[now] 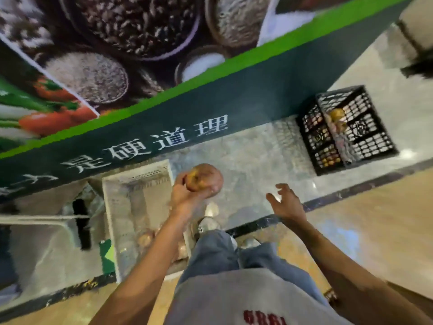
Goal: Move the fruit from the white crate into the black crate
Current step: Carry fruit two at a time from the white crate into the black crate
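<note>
Reddish-brown with a yellow patch, the fruit (204,180) sits in the left hand (185,193), which I see raised in front of the body, forearm reaching up from the lower edge of my view. Its fingers and thumb curl round the fruit from below and from the left. The fruit is held in the air over the grey floor (246,160), just right of the white crate (110,207) and well apart from the black crate (365,141) at the upper right. It looks nearly round, so I find no clear long axis, and blur hides which way its stem end points. The right hand (285,202) holds nothing, fingers spread and loosely bent, palm turned toward the fruit. Pale fruits (146,238) lie in the white crate, and yellowish fruits (336,114) show inside the black crate.
</note>
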